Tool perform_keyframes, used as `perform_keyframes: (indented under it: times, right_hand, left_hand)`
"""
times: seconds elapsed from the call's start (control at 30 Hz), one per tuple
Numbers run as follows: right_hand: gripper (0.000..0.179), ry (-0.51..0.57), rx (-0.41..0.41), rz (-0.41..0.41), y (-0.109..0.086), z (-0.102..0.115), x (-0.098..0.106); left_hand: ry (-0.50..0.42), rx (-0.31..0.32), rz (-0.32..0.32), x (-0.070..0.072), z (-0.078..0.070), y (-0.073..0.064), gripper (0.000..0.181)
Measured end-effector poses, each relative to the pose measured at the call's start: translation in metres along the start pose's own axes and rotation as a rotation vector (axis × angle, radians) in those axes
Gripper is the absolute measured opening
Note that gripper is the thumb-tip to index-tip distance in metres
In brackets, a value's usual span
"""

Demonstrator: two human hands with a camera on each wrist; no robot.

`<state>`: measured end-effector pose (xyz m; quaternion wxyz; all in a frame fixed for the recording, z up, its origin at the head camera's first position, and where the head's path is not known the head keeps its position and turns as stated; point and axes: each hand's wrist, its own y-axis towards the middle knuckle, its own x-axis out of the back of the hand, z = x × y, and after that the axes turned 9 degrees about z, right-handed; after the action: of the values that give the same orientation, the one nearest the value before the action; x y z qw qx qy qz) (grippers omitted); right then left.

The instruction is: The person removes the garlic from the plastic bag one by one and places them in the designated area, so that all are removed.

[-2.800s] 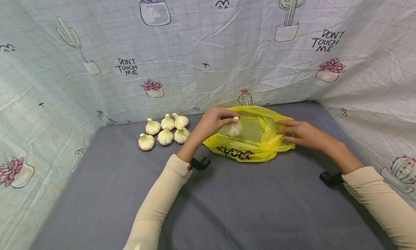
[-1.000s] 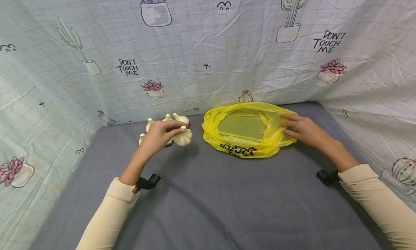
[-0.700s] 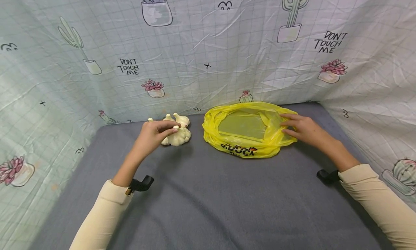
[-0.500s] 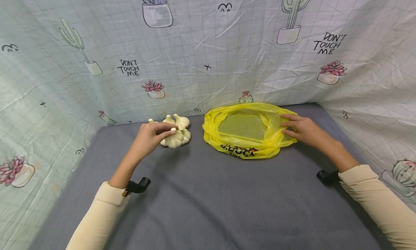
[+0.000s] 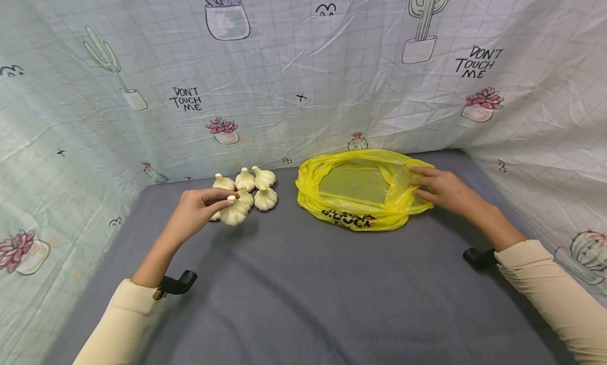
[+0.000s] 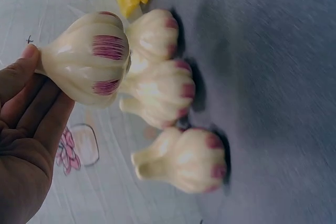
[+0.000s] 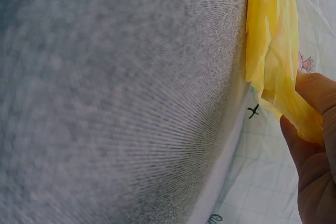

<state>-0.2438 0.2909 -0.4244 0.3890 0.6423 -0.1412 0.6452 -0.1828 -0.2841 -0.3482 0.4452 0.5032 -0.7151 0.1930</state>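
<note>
My left hand [image 5: 192, 209] pinches a garlic bulb [image 5: 234, 212] by its stem, thumb against fingers, in front of several other cream bulbs [image 5: 265, 198] grouped at the back left. In the left wrist view, the held bulb [image 6: 89, 59] shows purple streaks and hangs apart from the cluster [image 6: 189, 161], which sits lower on the cloth. A yellow plastic bag [image 5: 351, 217] with black lettering stands with its mouth spread at the back centre. My right hand [image 5: 446, 190] grips the bag's right rim; the right wrist view has thumb and finger either side of the yellow film [image 7: 283, 77].
Grey cloth [image 5: 332, 296] covers the table. Behind and at both sides hangs a pale sheet [image 5: 265, 80] printed with cacti, close up against the bag and the bulbs. A black band with a camera mount [image 5: 177, 283] sits on my left wrist, another mount [image 5: 479, 258] on the right.
My left hand has moved left with the garlic bulb, from over the bag's mouth, past the cluster, to its front. The right hand stays at the bag's rim.
</note>
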Motion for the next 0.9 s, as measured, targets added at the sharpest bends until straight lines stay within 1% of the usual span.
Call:
perform_keyframes:
  times: [0.1,0.2,0.47,0.7,0.9]
  right_hand:
    - [0.026,0.002,-0.012,0.015,0.0,0.0,0.002]
    - [0.026,0.002,-0.023,0.027,0.001,0.001,0.003]
    - [0.025,0.008,-0.009,0.017,0.002,0.003,0.005]
    - [0.025,0.003,-0.004,0.012,0.001,0.003,0.005]
    - [0.025,0.0,0.0,0.008,0.001,0.002,0.004]
  left_hand:
    - [0.033,0.003,-0.018,0.004,0.004,-0.007,0.021]
    - [0.048,0.001,-0.032,0.006,0.006,-0.012,0.021]
    - [0.063,0.014,-0.044,0.008,0.014,-0.021,0.019]
    - [0.087,0.029,-0.045,0.006,0.022,-0.028,0.018]
    - [0.076,0.051,-0.084,0.003,0.03,-0.035,0.019]
